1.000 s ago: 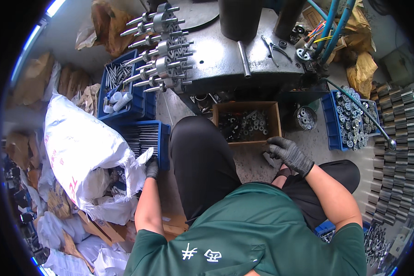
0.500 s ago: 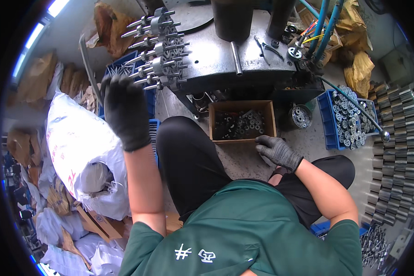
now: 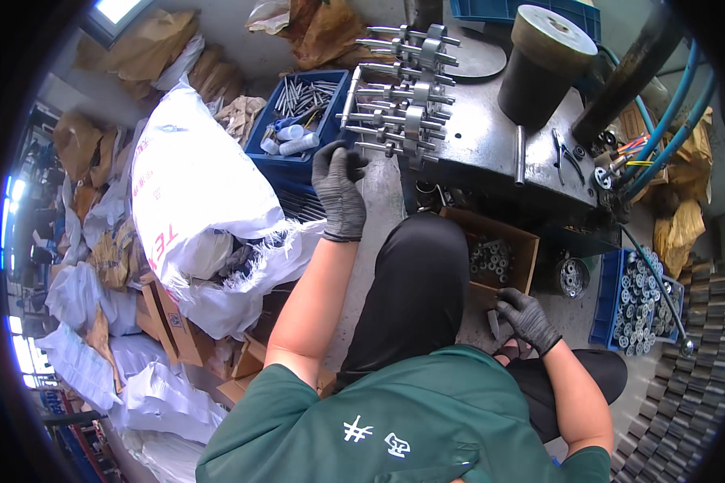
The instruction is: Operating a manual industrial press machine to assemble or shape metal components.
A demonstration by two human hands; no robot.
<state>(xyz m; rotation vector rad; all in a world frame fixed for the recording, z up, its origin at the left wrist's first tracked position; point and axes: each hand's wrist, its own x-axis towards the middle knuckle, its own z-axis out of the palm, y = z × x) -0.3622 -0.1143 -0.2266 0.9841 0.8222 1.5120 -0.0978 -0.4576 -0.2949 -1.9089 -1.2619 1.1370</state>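
Observation:
My left hand (image 3: 341,191), in a dark grey glove, is raised left of the workbench with its fingers curled. A metal shaft (image 3: 351,95) stands up from it, its lower end hidden at the fingers. To the right of this shaft, a stack of metal shafts with ring-shaped collars (image 3: 415,101) lies at the bench's left end. My right hand (image 3: 528,320), also gloved, is bent inward by the near corner of an open cardboard box (image 3: 525,262) with small metal rings. A small grey piece (image 3: 494,324) shows beside its fingertips; what they hold is unclear.
A blue crate (image 3: 330,129) with metal pins and white bottles stands beyond my left hand. A large white sack (image 3: 201,193) leans at the left. Pliers (image 3: 568,157) and a metal rod (image 3: 519,155) lie on the bench (image 3: 482,125). Another blue crate (image 3: 606,298) holds wheel-like parts.
The view has swung left, so the bench appears farther right. My left hand has moved closer to the stack, and the shaft with it. The right hand's fingers have curled in beside the box.

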